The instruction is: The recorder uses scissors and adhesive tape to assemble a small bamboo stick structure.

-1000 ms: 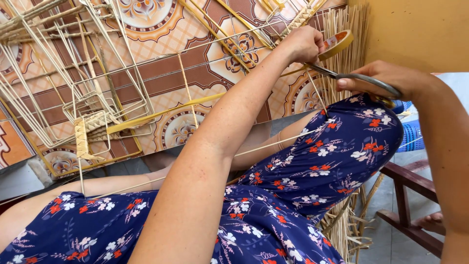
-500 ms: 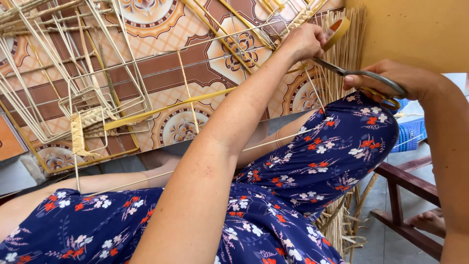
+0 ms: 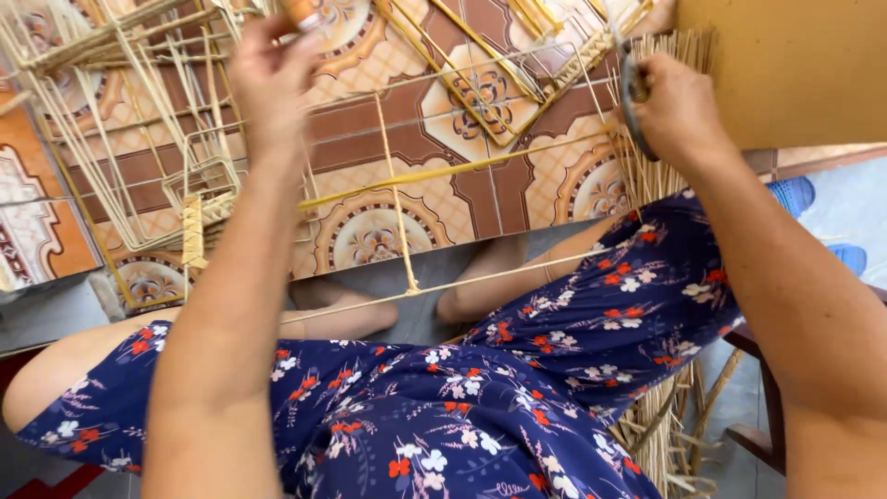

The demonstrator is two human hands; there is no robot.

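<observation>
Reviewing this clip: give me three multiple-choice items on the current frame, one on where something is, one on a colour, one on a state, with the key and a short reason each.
1. Where are the scissors?
A. in the right hand
B. lying on the tiled floor
C. resting on the lap

2. What is the ground colour of the flowered dress?
A. green
B. dark blue
C. yellow

3. What is the left hand doing?
A. resting flat on the knee
B. hanging open and empty
C. raised, fingers closed on a small orange-tipped item

Key:
1 A, the metal loop handles sit around the right hand's fingers near the bundle of straw strips.
2 B, the cloth is navy with red and white flowers.
3 C, the hand is up over the wire frame, pinching the item at the top edge.
</observation>
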